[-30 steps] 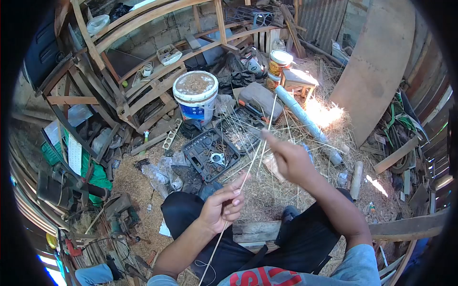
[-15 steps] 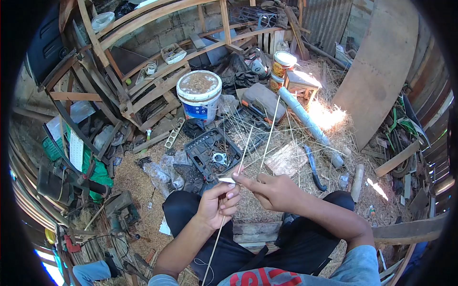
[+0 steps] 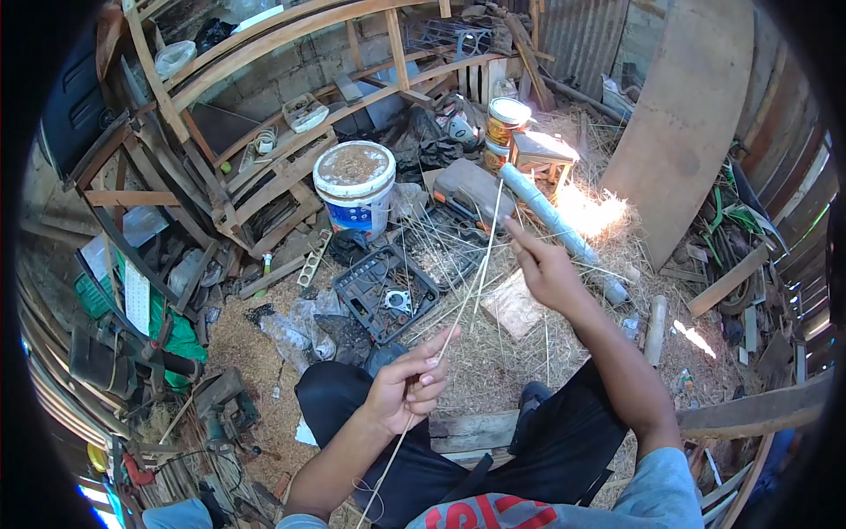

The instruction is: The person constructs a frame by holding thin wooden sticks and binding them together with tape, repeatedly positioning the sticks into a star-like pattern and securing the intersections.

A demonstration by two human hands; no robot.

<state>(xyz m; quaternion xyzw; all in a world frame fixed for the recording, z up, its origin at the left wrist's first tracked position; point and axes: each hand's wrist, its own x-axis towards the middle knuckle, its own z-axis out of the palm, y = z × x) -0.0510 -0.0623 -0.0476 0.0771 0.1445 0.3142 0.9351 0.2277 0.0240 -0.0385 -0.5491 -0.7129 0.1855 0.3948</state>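
A long thin pale strip (image 3: 467, 300) runs diagonally from below my left forearm up toward the grey case. My left hand (image 3: 408, 385) is closed round it in front of my left knee. My right hand (image 3: 540, 264) is farther up and to the right, near the strip's upper part, with fingers pointing forward; the fingertips are blurred, and anything between them is too unclear to make out. A thin looped strand hangs by the strip's lower end.
Ahead stand a white bucket (image 3: 354, 181), an open dark tool case (image 3: 386, 293) and a grey pipe (image 3: 564, 231). A flat block (image 3: 520, 304) lies on the straw. A small wooden stool (image 3: 542, 157) is farther back. A wooden beam (image 3: 758, 407) extends at the right.
My right hand has moved away from my left, up and to the right. The white piece between my hands no longer shows there. The view has shifted slightly.
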